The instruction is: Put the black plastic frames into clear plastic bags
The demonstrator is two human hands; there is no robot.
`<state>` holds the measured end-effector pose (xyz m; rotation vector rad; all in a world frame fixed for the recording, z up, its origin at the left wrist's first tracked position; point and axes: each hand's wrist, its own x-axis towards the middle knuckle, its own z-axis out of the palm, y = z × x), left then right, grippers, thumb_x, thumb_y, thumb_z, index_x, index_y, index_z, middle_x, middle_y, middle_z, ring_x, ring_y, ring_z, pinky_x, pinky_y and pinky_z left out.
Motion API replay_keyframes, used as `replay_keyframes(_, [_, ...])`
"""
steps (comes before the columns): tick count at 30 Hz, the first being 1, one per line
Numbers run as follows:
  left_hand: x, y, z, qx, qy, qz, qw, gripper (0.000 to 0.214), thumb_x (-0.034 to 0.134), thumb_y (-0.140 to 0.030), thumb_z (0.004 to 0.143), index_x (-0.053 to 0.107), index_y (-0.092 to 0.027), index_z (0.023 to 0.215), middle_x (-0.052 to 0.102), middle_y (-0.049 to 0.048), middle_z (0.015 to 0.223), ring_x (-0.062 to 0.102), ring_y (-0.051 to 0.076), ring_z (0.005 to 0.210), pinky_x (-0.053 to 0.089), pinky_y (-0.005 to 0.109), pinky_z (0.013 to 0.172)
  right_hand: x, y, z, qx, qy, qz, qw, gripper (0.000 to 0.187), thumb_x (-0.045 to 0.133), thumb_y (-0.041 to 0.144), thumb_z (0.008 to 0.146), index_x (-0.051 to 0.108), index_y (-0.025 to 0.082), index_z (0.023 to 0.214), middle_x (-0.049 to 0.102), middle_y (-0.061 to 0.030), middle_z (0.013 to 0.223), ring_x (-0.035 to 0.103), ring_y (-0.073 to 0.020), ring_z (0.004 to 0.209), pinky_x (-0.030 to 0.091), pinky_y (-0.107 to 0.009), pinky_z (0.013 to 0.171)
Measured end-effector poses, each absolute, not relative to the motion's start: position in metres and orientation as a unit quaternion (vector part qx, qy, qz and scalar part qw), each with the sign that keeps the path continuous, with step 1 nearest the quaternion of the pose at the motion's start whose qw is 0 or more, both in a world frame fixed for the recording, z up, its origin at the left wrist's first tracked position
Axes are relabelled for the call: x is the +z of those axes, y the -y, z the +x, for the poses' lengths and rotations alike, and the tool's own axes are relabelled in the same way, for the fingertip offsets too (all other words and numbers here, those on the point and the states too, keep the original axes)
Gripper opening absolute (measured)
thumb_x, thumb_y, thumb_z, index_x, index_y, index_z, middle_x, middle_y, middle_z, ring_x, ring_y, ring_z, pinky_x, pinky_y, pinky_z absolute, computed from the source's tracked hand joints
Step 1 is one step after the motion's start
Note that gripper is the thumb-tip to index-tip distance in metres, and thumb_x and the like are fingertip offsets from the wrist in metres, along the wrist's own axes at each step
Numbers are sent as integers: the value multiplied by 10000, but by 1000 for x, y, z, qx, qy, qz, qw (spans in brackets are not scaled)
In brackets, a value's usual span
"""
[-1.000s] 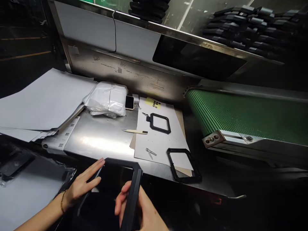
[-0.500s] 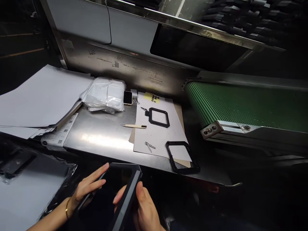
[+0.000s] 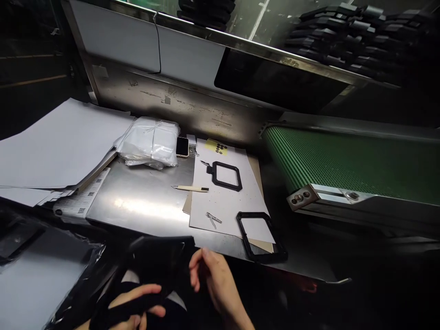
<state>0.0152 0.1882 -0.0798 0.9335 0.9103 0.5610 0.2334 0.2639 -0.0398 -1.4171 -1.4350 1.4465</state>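
Low in the view, my left hand (image 3: 137, 305) is wrapped round the near part of a black frame-like piece (image 3: 161, 256). This piece is tilted, dark and blurred, so its exact shape is hard to make out. My right hand (image 3: 218, 279) is just right of it, fingers loosely bent and apart from the thumb, with nothing visible in them. Beyond that hand, a black rectangular frame (image 3: 244, 238) lies at the table's front edge, partly over a white sheet (image 3: 206, 204). On the sheet are nail clippers (image 3: 213, 218) and a smaller black frame with a tab (image 3: 215, 183).
A craft knife (image 3: 190, 188) lies across the sheet's left edge. Behind it are a phone (image 3: 182, 147) and a bundle of clear plastic bags (image 3: 151, 142). Large white sheets (image 3: 65, 146) are stacked at left. A green conveyor belt (image 3: 343, 160) runs at right. Black parts (image 3: 343, 36) are piled beyond the ledge.
My right hand has come off the black piece and is apart from it. My left hand has moved lower with the piece, which has turned. The view has tilted up slightly.
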Motion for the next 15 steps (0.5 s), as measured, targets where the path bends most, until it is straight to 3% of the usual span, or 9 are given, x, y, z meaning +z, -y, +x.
replay_keyframes(2, [-70, -191, 17, 289, -380, 309, 823, 386, 465, -295, 791, 452, -336, 1174, 623, 45, 1063, 570, 117, 639, 457, 247, 570, -53, -287, 255, 412, 570, -614, 359, 493, 323, 562, 797, 560, 130, 792, 575, -96, 732, 551, -196, 693, 436, -370, 679])
replay_keyframes(4, [-57, -198, 22, 337, -368, 234, 835, 395, 513, -257, 746, 501, -289, 1139, 634, 54, 1024, 549, 117, 595, 420, 241, 520, -73, -309, 273, 308, 577, -654, 380, 558, 477, 570, 704, 515, 107, 1012, 462, -171, 1066, 402, -288, 1026, 296, -460, 881])
replay_keyframes(5, [-49, -201, 24, 340, -370, 211, 838, 385, 510, -245, 742, 522, -253, 1126, 649, 60, 966, 538, 118, 581, 413, 242, 526, -84, -318, 279, 272, 582, -665, 380, 638, 511, 582, 664, 490, 89, 1069, 403, -193, 1131, 326, -321, 1083, 243, -489, 910])
replay_keyframes(7, [-32, -209, 29, 325, -394, 185, 840, 366, 479, -218, 759, 539, -175, 1118, 663, 53, 766, 499, 107, 540, 398, 239, 554, -106, -330, 288, 233, 596, -675, 368, 682, 511, 607, 632, 518, 70, 1052, 395, -211, 1127, 297, -354, 1080, 229, -518, 902])
replay_keyframes(10, [-11, -215, 34, 302, -416, 180, 838, 350, 433, -178, 782, 545, -104, 1105, 613, 21, 584, 465, 90, 513, 380, 232, 594, -123, -333, 294, 212, 612, -676, 353, 576, 475, 607, 647, 603, 96, 883, 489, -189, 1000, 374, -337, 1000, 285, -504, 872])
replay_keyframes(15, [-4, -210, 36, 308, -378, 206, 848, 405, 509, -215, 751, 476, -199, 1154, 640, 85, 990, 531, 86, 571, 386, 229, 563, -92, -312, 292, 250, 586, -690, 343, 449, 452, 499, 736, 583, 104, 904, 582, -92, 708, 540, -220, 664, 443, -412, 679])
